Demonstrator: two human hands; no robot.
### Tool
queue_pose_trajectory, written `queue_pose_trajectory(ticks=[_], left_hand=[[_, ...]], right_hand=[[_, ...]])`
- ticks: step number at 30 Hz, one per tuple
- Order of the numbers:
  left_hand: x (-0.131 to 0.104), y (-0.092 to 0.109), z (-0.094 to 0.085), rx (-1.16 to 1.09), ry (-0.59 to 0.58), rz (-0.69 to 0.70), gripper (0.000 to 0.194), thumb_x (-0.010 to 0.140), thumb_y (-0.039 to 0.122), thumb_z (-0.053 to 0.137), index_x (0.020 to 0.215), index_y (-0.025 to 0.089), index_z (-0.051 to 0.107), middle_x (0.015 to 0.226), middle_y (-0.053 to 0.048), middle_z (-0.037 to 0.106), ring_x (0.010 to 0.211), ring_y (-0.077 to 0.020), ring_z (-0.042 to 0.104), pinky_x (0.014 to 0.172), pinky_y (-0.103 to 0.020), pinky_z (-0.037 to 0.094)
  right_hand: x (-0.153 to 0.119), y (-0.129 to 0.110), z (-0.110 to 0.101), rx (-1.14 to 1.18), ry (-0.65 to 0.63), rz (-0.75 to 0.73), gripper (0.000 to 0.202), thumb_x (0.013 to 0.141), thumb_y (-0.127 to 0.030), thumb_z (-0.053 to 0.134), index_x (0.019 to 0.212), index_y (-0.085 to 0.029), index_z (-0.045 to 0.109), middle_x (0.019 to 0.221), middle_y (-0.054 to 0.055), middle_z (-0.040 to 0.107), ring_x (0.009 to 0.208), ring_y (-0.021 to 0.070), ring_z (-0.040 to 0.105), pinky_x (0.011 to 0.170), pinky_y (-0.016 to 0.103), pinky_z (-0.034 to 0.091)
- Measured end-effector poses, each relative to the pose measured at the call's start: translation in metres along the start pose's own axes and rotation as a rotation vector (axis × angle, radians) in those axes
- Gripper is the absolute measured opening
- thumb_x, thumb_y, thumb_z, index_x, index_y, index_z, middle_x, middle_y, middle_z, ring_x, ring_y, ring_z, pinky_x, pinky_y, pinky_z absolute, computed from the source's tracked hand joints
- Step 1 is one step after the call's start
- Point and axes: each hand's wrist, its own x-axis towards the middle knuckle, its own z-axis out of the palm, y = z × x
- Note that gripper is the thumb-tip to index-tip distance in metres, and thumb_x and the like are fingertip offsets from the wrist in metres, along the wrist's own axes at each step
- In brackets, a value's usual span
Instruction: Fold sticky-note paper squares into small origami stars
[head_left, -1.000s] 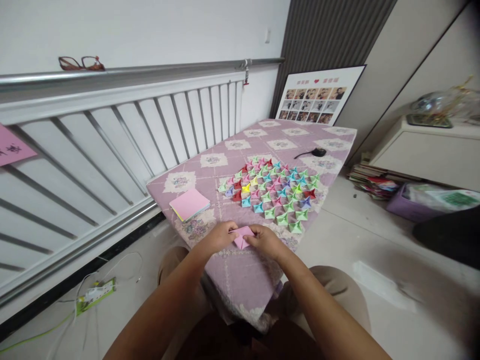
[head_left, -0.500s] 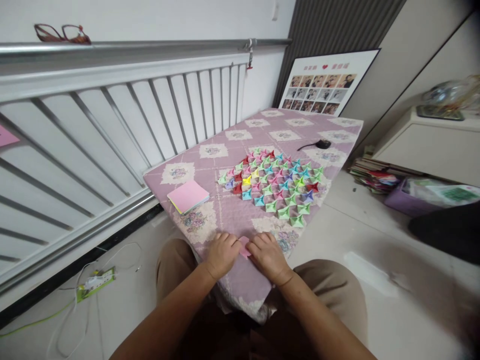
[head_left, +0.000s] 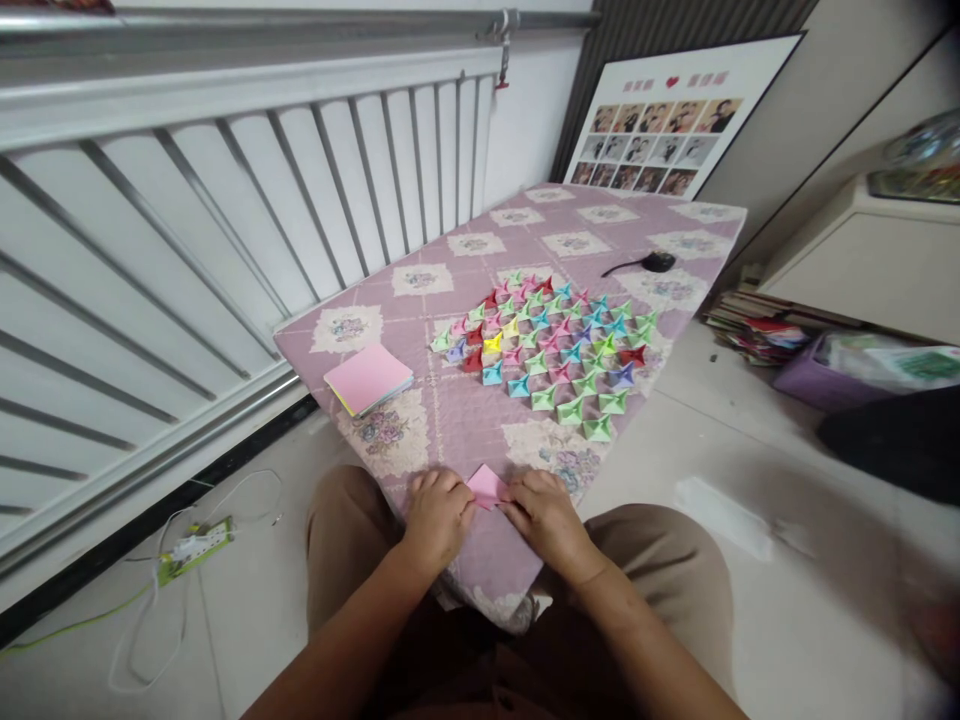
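A small folded piece of pink paper (head_left: 487,485) lies on the tablecloth near the table's front corner, between my two hands. My left hand (head_left: 439,510) pinches its left corner, fingers closed. On the opposite side, my right hand (head_left: 545,512) grips the right corner the same way. Beyond them stand several folded paper shapes (head_left: 570,410) in rows, green, blue, pink, red, yellow and purple, each with pointed corners. A stack of square paper (head_left: 369,380), pink on top, rests to the left.
The purple flowered tablecloth (head_left: 465,410) covers a table beside a white radiator (head_left: 247,210). A black cabled object (head_left: 658,262) lies toward the far right. A photo board (head_left: 652,130) leans behind. On the floor are a power strip (head_left: 196,548) and a purple bin (head_left: 806,370).
The pink paper now shows as a diamond with a point facing away, where before it was smaller and partly covered. My hands have moved slightly apart. The camera view has tilted down.
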Motion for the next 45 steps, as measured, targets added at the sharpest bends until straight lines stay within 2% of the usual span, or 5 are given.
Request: queue_pose_trajectory(ticks=[5,17,33,45], left_hand=[[0.001,-0.002,0.002,-0.081,0.03,-0.108,0.016,0.086,0.034,0.06,0.077,0.023,0.066,0.089,-0.001,0.063,0.092,-0.0192,0.052,0.086,-0.036,0.031],[0.012,0.004,-0.006,-0.025,-0.069,-0.196,0.02,0.089,0.034,0.053,0.078,0.021,0.063,0.09,-0.003,0.064,0.093,-0.0212,0.054,0.083,-0.037,0.032],[0.031,-0.003,-0.017,0.066,-0.248,-0.179,0.025,0.086,0.041,0.055,0.077,0.02,0.065,0.088,-0.005,0.066,0.085,-0.0215,0.058,0.075,-0.034,0.037],[0.035,-0.003,-0.017,0.087,-0.25,-0.158,0.025,0.085,0.04,0.055,0.076,0.02,0.067,0.085,-0.006,0.066,0.079,-0.0214,0.059,0.07,-0.034,0.039]], right_hand=[[-0.001,0.003,-0.005,0.012,-0.002,0.127,0.014,0.086,-0.034,0.06,0.078,-0.023,0.065,0.083,0.003,0.06,0.085,0.0201,0.05,0.079,0.033,0.03],[0.007,-0.007,-0.005,-0.093,-0.008,0.254,0.027,0.089,-0.041,0.054,0.073,-0.021,0.064,0.08,0.004,0.057,0.085,0.0207,0.048,0.076,0.033,0.027],[0.01,-0.011,-0.002,-0.08,0.033,0.329,0.026,0.084,-0.04,0.059,0.065,-0.021,0.062,0.077,0.003,0.057,0.081,0.0193,0.049,0.075,0.032,0.028],[0.013,-0.01,-0.002,-0.068,0.013,0.354,0.025,0.081,-0.039,0.063,0.062,-0.022,0.061,0.074,0.002,0.056,0.08,0.0194,0.049,0.074,0.033,0.027]])
